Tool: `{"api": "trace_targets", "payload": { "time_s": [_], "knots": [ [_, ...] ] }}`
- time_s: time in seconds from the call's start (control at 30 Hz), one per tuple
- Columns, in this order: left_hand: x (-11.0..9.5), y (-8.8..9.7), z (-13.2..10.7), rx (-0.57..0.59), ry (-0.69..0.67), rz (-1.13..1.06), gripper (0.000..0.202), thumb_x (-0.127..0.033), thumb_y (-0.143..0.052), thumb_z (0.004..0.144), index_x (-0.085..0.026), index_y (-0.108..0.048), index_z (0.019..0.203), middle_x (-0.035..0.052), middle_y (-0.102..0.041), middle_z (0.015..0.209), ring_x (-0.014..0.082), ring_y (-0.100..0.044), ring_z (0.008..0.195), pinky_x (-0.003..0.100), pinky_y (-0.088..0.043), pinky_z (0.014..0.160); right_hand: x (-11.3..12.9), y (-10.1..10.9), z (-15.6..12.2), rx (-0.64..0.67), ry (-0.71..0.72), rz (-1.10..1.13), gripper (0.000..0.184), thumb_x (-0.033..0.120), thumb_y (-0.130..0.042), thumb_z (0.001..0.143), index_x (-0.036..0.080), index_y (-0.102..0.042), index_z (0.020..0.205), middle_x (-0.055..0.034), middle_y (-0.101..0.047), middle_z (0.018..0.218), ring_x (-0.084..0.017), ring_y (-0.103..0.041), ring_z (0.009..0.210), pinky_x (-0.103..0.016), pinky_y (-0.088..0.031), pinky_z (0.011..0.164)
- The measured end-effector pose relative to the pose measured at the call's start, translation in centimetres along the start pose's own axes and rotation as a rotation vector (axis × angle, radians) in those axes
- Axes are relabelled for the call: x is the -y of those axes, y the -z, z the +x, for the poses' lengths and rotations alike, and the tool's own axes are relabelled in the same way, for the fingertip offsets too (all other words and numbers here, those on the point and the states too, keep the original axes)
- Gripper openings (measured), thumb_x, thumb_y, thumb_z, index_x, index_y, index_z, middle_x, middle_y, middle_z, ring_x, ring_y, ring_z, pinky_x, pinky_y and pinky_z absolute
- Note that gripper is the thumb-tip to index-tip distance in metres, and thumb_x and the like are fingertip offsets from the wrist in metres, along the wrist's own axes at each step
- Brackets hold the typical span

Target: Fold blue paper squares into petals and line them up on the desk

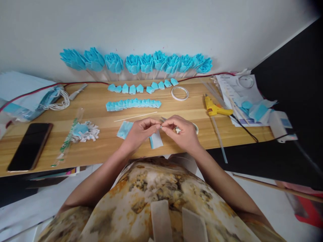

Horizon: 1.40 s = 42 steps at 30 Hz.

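Note:
My left hand (141, 133) and my right hand (183, 133) meet over the front of the table, thumbs and fingers closed in a pinch. Whatever small thing lies between the fingertips is too tiny to make out. Under and beside my left hand lie a light-blue piece of fabric or paper (124, 129) and a folded blue-and-white strip (155, 140). Metal tips, apparently of scissors (163, 119), show just beyond my fingers; my right hand hides the rest. A roll of tape (196, 128) is partly covered by my right hand.
Blue handmade flowers (114, 63) lean along the wall. Before them lie rows of folded blue petals (133, 104), a tape ring (180, 93) and a thin stick (136, 116). A yellow glue gun (214, 107) stands right; a phone (30, 147) and scrap pile (85, 131) lie left.

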<state>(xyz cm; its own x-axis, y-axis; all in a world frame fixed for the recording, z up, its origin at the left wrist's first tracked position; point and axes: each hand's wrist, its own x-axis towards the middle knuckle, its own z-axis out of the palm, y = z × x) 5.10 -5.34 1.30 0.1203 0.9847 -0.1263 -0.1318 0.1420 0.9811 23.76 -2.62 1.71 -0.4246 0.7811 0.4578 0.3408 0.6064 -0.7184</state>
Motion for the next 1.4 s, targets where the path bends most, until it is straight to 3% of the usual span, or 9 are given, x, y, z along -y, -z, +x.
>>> {"api": "trace_targets", "payload": {
  "time_s": [0.33, 0.47, 0.6, 0.7, 0.87, 1.0, 1.07, 1.2, 1.4],
  "knots": [
    [-0.3, 0.2, 0.4, -0.047, 0.066, 0.090, 0.025, -0.040, -0.076, 0.071, -0.016, -0.068, 0.071, -0.0030, -0.055, 0.063, 0.0086, -0.043, 0.059, 0.024, -0.035, 0.059, -0.9, -0.3, 0.5, 0.072, -0.095, -0.124, 0.012, 0.024, -0.074, 0.086, 0.022, -0.063, 0.081, 0.0017, -0.069, 0.077, -0.014, -0.061, 0.068, -0.027, -0.048, 0.065],
    [-0.3, 0.8, 0.7, -0.166, 0.026, 0.108, 0.022, -0.037, -0.072, 0.075, -0.017, -0.065, 0.067, -0.0036, -0.052, 0.059, 0.0088, -0.042, 0.058, 0.024, -0.034, 0.058, -2.6, 2.3, -0.1, 0.187, 0.013, -0.291, 0.005, 0.023, -0.066, 0.093, 0.022, -0.069, 0.089, -0.0031, -0.074, 0.086, -0.019, -0.067, 0.083, -0.031, -0.050, 0.076],
    [-0.2, 2.1, 1.0, -0.239, -0.009, 0.121, 0.022, -0.036, -0.073, 0.078, -0.017, -0.067, 0.067, -0.0028, -0.053, 0.060, 0.0091, -0.044, 0.059, 0.024, -0.036, 0.059, -4.6, 5.5, -3.0, 0.224, -0.134, -0.567, 0.015, 0.026, -0.063, 0.095, 0.021, -0.071, 0.106, -0.0085, -0.076, 0.100, -0.027, -0.068, 0.096, -0.038, -0.052, 0.083],
    [0.1, 2.6, 1.3, -0.254, -0.027, 0.106, 0.022, -0.036, -0.074, 0.078, -0.018, -0.068, 0.068, -0.0028, -0.053, 0.060, 0.0088, -0.043, 0.058, 0.024, -0.036, 0.059, -4.8, 5.7, -5.2, 0.279, -0.185, -0.703, 0.031, 0.029, -0.065, 0.093, 0.019, -0.067, 0.123, -0.0116, -0.074, 0.115, -0.030, -0.067, 0.105, -0.041, -0.052, 0.089],
    [0.4, 2.4, 1.8, -0.224, -0.024, 0.111, 0.028, -0.038, -0.077, 0.076, -0.018, -0.066, 0.062, -0.0025, -0.054, 0.058, 0.0095, -0.045, 0.059, 0.024, -0.037, 0.058, -4.8, 4.4, -6.4, 0.203, -0.254, -0.807, 0.037, 0.033, -0.066, 0.092, 0.019, -0.066, 0.126, -0.0112, -0.074, 0.106, -0.029, -0.068, 0.097, -0.039, -0.053, 0.080],
    [0.2, 2.1, 1.8, -0.207, -0.019, 0.126, 0.027, -0.041, -0.078, 0.075, -0.019, -0.069, 0.063, -0.0027, -0.055, 0.058, 0.0102, -0.047, 0.060, 0.024, -0.040, 0.059, -6.7, 6.0, -5.8, 0.054, -0.409, -0.845, 0.042, 0.039, -0.070, 0.088, 0.017, -0.067, 0.124, -0.0141, -0.075, 0.104, -0.032, -0.069, 0.092, -0.042, -0.052, 0.074],
    [-0.1, 1.8, 1.7, -0.196, -0.027, 0.137, 0.024, -0.041, -0.078, 0.074, -0.019, -0.072, 0.068, -0.0025, -0.057, 0.060, 0.0104, -0.047, 0.060, 0.025, -0.040, 0.060, -6.9, 6.4, -5.0, 0.035, -0.336, -0.778, 0.037, 0.039, -0.069, 0.090, 0.017, -0.069, 0.120, -0.0158, -0.075, 0.107, -0.034, -0.068, 0.097, -0.046, -0.053, 0.079],
    [-0.3, 1.2, 0.9, -0.213, -0.142, 0.248, 0.020, -0.038, -0.073, 0.080, -0.019, -0.076, 0.076, 0.0008, -0.064, 0.069, 0.0116, -0.049, 0.063, 0.026, -0.039, 0.060, -3.8, 3.7, -2.1, -0.020, -0.076, -0.406, 0.021, 0.033, -0.060, 0.097, 0.024, -0.071, 0.112, -0.0096, -0.076, 0.109, -0.027, -0.069, 0.103, -0.044, -0.053, 0.091],
    [0.0, 1.2, -0.9, -0.288, -0.348, 0.473, 0.015, -0.027, -0.067, 0.086, -0.020, -0.075, 0.077, -0.0001, -0.061, 0.065, 0.0116, -0.048, 0.061, 0.026, -0.040, 0.061, 0.8, -1.6, 0.9, -0.009, 0.017, -0.082, 0.015, 0.022, -0.063, 0.093, 0.023, -0.070, 0.106, -0.0043, -0.076, 0.097, -0.019, -0.070, 0.091, -0.034, -0.055, 0.084]
  ]
}}
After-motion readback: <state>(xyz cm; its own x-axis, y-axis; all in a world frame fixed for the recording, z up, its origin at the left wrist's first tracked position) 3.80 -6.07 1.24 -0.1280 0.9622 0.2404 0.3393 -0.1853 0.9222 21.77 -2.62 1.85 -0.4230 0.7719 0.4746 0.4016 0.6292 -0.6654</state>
